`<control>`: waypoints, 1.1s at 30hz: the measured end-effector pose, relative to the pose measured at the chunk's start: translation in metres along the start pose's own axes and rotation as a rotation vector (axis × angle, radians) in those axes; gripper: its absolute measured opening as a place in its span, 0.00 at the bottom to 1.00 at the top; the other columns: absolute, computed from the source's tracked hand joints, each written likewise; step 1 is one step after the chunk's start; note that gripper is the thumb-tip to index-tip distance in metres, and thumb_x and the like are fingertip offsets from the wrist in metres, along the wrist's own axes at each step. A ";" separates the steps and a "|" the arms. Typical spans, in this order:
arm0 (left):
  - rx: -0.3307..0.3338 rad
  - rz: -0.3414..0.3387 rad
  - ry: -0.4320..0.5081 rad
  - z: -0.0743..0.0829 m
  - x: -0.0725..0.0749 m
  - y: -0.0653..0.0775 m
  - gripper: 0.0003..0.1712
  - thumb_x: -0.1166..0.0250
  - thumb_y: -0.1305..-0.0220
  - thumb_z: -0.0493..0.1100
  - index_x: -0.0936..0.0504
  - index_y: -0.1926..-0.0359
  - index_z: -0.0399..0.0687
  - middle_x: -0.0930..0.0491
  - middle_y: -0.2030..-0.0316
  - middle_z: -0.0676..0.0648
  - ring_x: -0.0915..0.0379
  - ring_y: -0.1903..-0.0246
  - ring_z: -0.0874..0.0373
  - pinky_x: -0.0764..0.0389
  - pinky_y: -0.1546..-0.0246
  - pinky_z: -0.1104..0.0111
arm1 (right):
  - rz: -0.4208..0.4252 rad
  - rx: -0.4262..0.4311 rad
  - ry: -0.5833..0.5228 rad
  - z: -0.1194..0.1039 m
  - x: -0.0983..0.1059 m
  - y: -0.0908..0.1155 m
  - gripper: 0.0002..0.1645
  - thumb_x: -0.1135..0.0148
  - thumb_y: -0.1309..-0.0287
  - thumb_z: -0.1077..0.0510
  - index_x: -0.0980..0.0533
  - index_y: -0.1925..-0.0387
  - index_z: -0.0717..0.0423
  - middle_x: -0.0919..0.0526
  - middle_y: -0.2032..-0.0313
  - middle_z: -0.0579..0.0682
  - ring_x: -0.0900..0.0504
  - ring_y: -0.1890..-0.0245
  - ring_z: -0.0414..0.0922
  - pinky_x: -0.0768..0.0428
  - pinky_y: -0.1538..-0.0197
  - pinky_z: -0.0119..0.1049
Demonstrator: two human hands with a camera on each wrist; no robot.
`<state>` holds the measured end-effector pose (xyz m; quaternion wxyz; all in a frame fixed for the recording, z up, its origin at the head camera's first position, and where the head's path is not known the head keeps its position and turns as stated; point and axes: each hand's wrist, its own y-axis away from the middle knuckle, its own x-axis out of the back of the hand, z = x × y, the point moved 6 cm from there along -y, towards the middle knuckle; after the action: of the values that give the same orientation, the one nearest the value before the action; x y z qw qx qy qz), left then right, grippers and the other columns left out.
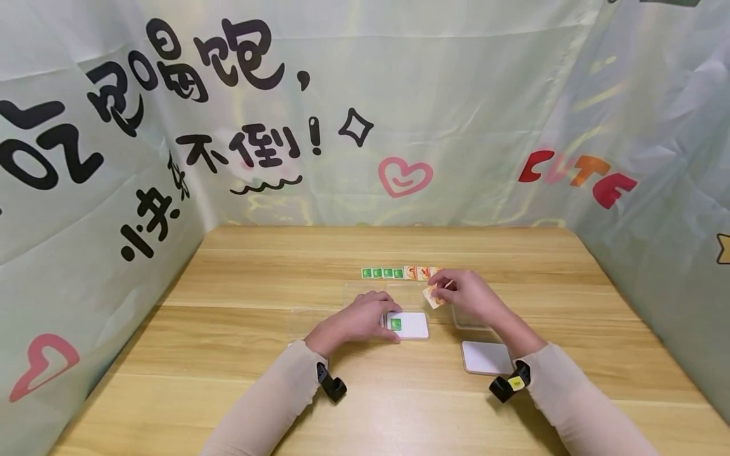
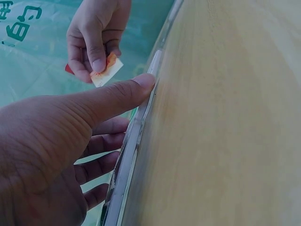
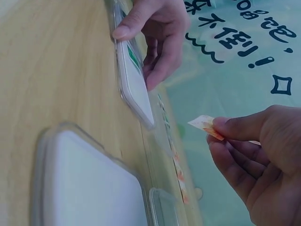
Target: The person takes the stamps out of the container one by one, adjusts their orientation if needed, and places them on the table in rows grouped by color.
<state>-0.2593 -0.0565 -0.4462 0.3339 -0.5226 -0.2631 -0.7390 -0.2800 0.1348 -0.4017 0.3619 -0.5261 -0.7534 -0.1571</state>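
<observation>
Pale printed cloth walls the far side of a wooden table, and a person reaches in with both hands at work. The left hand grips one end of a flat clear box, thumb along the near edge and fingers round the other side, with a white card showing in it. A second white card in its own case lies nearer the person, by the right wrist, and just beyond it sits a clear tray, partly behind the forearm. There's more clear plastic in front of the far row, too faint for me to call lid or tray.

The right hand pinches a small orange-and-white square between thumb and fingertips, above the table and just nearer than the row's right end. That row runs green squares first, then orange squares, the last partly hidden by the hand. One green piece lies on the boxed white card.

To me this looks like mid-placing: one square lifted, not yet laid. The next move calls for a light pinch, the square turned flat, and the box kept steady.
</observation>
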 end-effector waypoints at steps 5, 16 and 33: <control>-0.003 0.003 0.005 0.001 0.001 0.000 0.36 0.28 0.47 0.62 0.21 0.40 0.51 0.25 0.45 0.52 0.31 0.48 0.58 0.33 0.46 0.61 | 0.024 -0.006 -0.020 0.004 0.004 -0.004 0.08 0.35 0.39 0.64 0.18 0.58 0.60 0.19 0.68 0.50 0.19 0.70 0.45 0.20 0.68 0.37; 0.007 0.000 0.005 -0.001 0.001 0.001 0.37 0.28 0.47 0.62 0.22 0.39 0.51 0.25 0.45 0.53 0.31 0.48 0.58 0.33 0.46 0.62 | 0.056 -0.025 -0.032 0.019 0.011 -0.013 0.08 0.35 0.38 0.64 0.19 0.57 0.61 0.19 0.68 0.51 0.18 0.70 0.47 0.19 0.67 0.43; 0.006 -0.003 -0.010 0.001 0.001 0.001 0.37 0.29 0.46 0.63 0.22 0.39 0.52 0.25 0.44 0.52 0.31 0.47 0.58 0.33 0.45 0.62 | 0.064 -0.092 -0.035 0.043 0.022 -0.026 0.10 0.37 0.36 0.61 0.20 0.55 0.63 0.19 0.67 0.53 0.18 0.69 0.48 0.21 0.68 0.39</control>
<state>-0.2583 -0.0567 -0.4452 0.3329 -0.5248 -0.2678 -0.7362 -0.3240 0.1659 -0.4119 0.3290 -0.5687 -0.7343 -0.1710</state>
